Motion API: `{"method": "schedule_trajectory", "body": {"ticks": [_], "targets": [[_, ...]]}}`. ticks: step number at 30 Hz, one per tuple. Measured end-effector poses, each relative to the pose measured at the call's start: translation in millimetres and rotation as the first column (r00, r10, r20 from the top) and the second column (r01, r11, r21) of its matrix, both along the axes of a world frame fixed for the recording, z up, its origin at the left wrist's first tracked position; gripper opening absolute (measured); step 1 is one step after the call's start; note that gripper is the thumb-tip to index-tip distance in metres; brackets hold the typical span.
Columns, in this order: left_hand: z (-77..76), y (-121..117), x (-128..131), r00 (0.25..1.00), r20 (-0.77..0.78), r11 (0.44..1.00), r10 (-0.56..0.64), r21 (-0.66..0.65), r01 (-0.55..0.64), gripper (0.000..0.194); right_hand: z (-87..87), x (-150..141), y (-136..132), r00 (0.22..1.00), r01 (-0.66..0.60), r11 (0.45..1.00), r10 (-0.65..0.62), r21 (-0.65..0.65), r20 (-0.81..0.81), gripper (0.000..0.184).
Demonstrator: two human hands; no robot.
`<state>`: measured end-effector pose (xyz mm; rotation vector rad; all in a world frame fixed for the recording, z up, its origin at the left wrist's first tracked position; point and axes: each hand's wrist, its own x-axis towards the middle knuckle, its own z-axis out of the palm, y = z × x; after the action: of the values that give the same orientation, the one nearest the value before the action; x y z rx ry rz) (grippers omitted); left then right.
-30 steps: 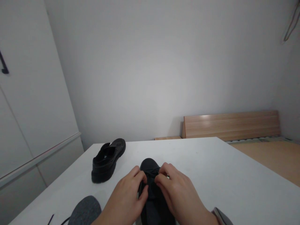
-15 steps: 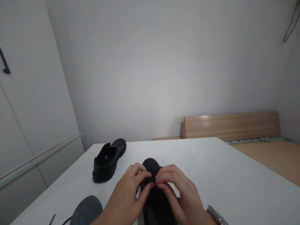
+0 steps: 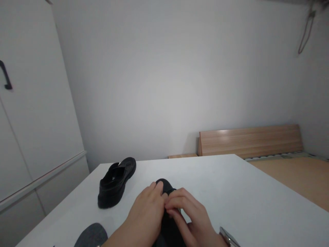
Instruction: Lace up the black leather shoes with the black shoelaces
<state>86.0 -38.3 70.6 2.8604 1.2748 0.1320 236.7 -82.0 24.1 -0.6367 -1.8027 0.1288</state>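
A black shoe (image 3: 168,228) points away from me on the white table, its toe showing beyond my fingers. My left hand (image 3: 147,211) lies over its left side, back of the hand up, the fingers bent onto the upper. Close against those fingertips, my right hand (image 3: 189,212) pinches thumb and fingers together over the middle of the upper. What the pinch holds is hidden. The other black shoe (image 3: 111,188) stands apart at the left of the table. Left of my left wrist lies a grey insole (image 3: 92,236), cut off by the picture's lower edge.
The white table (image 3: 231,192) reaches back toward a pale wall. At the left is a white cabinet with a black handle (image 3: 5,76). A wooden headboard (image 3: 249,139) stands behind the bed at the right. My right wrist wears a watch (image 3: 228,236).
My left hand has turned over the shoe, its knuckles now hiding the thumb. My right fingertips have shifted slightly left and down. The camera view has moved a little.
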Motion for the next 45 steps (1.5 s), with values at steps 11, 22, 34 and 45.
{"method": "schedule_trajectory", "body": {"ticks": [11,22,34,45], "targets": [[51.7,22.6,-30.7,0.4,0.916,0.969,0.009,-0.106,0.221,0.018,66.2,-21.6,24.6,0.959,0.029,0.989,-0.069,-0.148,-0.273,0.013],[40.0,20.5,-21.8,0.308,0.938,0.83,0.158,-0.295,0.473,0.021,76.3,-21.4,28.9,0.968,0.03,0.995,-0.051,-0.092,-0.245,0.02],[40.8,20.4,-25.2,0.3,0.945,0.921,0.132,-0.23,0.316,0.017,74.9,-16.2,34.6,0.843,-0.168,0.945,-0.01,-0.281,-0.539,0.002],[-12.2,29.3,-45.5,0.031,0.896,0.78,0.443,-0.403,0.479,0.048,23.5,45.5,28.5,0.791,-0.187,0.832,-0.187,-0.522,-0.582,0.035]]}}
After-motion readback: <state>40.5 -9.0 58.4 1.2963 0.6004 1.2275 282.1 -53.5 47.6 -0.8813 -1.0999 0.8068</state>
